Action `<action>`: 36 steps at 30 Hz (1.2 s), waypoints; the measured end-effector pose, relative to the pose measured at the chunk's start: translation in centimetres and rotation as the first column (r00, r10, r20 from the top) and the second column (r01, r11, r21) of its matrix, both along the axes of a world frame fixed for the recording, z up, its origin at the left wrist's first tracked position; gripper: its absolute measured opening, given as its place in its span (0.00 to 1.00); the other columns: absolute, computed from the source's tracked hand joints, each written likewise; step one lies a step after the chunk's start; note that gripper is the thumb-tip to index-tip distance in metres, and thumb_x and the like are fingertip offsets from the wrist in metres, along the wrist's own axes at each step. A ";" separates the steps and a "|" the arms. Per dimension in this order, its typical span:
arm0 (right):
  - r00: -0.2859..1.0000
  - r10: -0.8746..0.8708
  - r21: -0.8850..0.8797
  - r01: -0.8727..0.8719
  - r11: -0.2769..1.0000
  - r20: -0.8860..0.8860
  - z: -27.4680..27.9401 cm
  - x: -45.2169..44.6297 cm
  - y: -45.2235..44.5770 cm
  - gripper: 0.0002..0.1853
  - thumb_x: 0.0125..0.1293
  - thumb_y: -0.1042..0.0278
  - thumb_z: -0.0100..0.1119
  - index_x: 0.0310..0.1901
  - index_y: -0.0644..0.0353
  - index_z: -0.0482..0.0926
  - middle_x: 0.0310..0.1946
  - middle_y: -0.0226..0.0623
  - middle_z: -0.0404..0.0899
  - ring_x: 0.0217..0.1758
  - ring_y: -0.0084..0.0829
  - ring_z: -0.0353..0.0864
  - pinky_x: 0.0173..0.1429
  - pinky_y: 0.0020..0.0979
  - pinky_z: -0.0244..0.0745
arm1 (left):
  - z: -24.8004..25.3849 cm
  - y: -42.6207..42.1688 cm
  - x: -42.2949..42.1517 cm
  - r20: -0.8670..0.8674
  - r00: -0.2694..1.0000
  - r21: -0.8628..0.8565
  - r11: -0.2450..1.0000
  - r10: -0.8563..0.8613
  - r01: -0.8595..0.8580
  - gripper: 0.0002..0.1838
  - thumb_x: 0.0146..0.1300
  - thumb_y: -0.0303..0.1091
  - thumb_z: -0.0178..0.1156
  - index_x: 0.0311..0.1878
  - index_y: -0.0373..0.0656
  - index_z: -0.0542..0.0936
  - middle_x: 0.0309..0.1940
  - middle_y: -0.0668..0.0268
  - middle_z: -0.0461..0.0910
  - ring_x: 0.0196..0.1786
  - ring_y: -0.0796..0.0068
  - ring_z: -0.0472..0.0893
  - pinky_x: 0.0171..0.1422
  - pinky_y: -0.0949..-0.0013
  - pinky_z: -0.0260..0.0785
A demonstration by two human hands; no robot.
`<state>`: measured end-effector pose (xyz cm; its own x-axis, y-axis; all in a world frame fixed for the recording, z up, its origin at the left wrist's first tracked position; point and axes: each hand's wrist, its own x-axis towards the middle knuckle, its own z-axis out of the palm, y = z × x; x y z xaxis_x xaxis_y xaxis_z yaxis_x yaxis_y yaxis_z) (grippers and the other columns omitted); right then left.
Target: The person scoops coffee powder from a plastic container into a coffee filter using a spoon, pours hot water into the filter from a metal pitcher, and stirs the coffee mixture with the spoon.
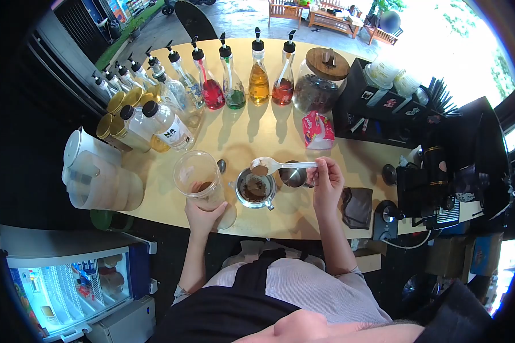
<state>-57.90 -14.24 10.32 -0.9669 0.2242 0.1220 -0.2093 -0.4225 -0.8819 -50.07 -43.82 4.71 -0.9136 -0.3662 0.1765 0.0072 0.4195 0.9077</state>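
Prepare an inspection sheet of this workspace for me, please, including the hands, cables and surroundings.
Surface: pale counter, curved far edge.
Job's things: clear container with brown powder low inside; white spoon carrying brown powder; open vessel holding more.
Clutter: pump bottles along the far side, pink packet, dark cloth.
Hands: left hand holds the container; right hand grips the spoon's handle.
Cables: pale cable loops below the counter's edge, right side.
Surroundings: lit fridge lower left; wooden bench beyond.

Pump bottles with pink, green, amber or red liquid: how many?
4, along the far edge of the table, left to right: pink bottle, green bottle, amber bottle, red bottle. More may be hidden at left.
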 end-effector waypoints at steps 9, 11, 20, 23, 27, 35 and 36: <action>0.998 -0.018 0.033 0.019 0.999 -0.053 0.2 0.2 -0.1 0.09 0.74 0.66 0.55 0.45 0.64 0.78 0.27 0.36 0.82 0.25 0.19 0.74 0.32 0.22 0.70 | 0.4 0.1 0.2 0.010 1.000 0.036 0.999 0.002 -0.002 0.49 0.39 0.34 0.80 0.65 0.30 0.65 0.59 0.51 0.74 0.62 0.61 0.75 0.68 0.61 0.67; 0.998 -0.023 0.041 0.025 0.999 -0.051 0.3 0.3 0.0 0.10 0.74 0.66 0.55 0.45 0.64 0.77 0.27 0.36 0.82 0.25 0.19 0.74 0.33 0.22 0.70 | 0.5 0.1 0.3 0.015 1.000 0.036 0.999 -0.006 0.006 0.49 0.39 0.34 0.80 0.65 0.30 0.65 0.59 0.51 0.74 0.62 0.61 0.75 0.68 0.61 0.67; 0.997 -0.035 0.068 0.039 0.997 -0.070 -0.1 0.5 -0.1 0.09 0.75 0.66 0.54 0.44 0.64 0.77 0.27 0.36 0.81 0.25 0.19 0.74 0.32 0.22 0.70 | 0.0 0.0 0.4 -0.001 1.000 0.036 0.999 0.002 -0.002 0.49 0.39 0.33 0.80 0.65 0.30 0.65 0.58 0.51 0.75 0.61 0.61 0.76 0.67 0.61 0.68; 0.998 -0.044 0.037 0.046 0.998 -0.052 -0.2 0.9 0.0 0.10 0.75 0.66 0.54 0.44 0.65 0.77 0.27 0.36 0.81 0.25 0.20 0.75 0.32 0.22 0.70 | -0.3 -0.1 0.5 0.002 1.000 0.028 1.000 0.001 -0.001 0.49 0.39 0.33 0.80 0.65 0.30 0.65 0.58 0.51 0.75 0.61 0.61 0.76 0.67 0.61 0.68; 0.997 -0.037 0.048 0.040 0.998 -0.067 -0.3 1.1 0.2 0.10 0.75 0.65 0.53 0.44 0.65 0.76 0.28 0.36 0.81 0.26 0.20 0.75 0.32 0.22 0.71 | -0.1 -0.1 0.6 0.003 1.000 0.030 1.000 0.003 -0.003 0.50 0.39 0.34 0.80 0.65 0.30 0.64 0.59 0.51 0.74 0.62 0.61 0.75 0.67 0.61 0.68; 0.997 -0.052 0.050 0.055 0.997 -0.061 -1.0 2.2 0.2 0.10 0.76 0.66 0.52 0.44 0.64 0.76 0.28 0.37 0.81 0.28 0.20 0.76 0.33 0.22 0.71 | -0.3 -0.2 0.9 0.010 1.000 0.022 1.000 0.008 -0.008 0.50 0.39 0.34 0.81 0.65 0.29 0.64 0.59 0.50 0.74 0.62 0.61 0.75 0.68 0.61 0.68; 0.997 -0.050 0.039 0.053 0.998 -0.061 -1.0 2.3 0.1 0.10 0.76 0.66 0.52 0.44 0.64 0.76 0.28 0.37 0.81 0.28 0.20 0.76 0.33 0.22 0.71 | -0.4 -0.2 0.8 0.004 1.000 0.038 0.999 0.008 -0.008 0.50 0.39 0.34 0.81 0.65 0.29 0.64 0.59 0.50 0.74 0.62 0.61 0.75 0.68 0.61 0.68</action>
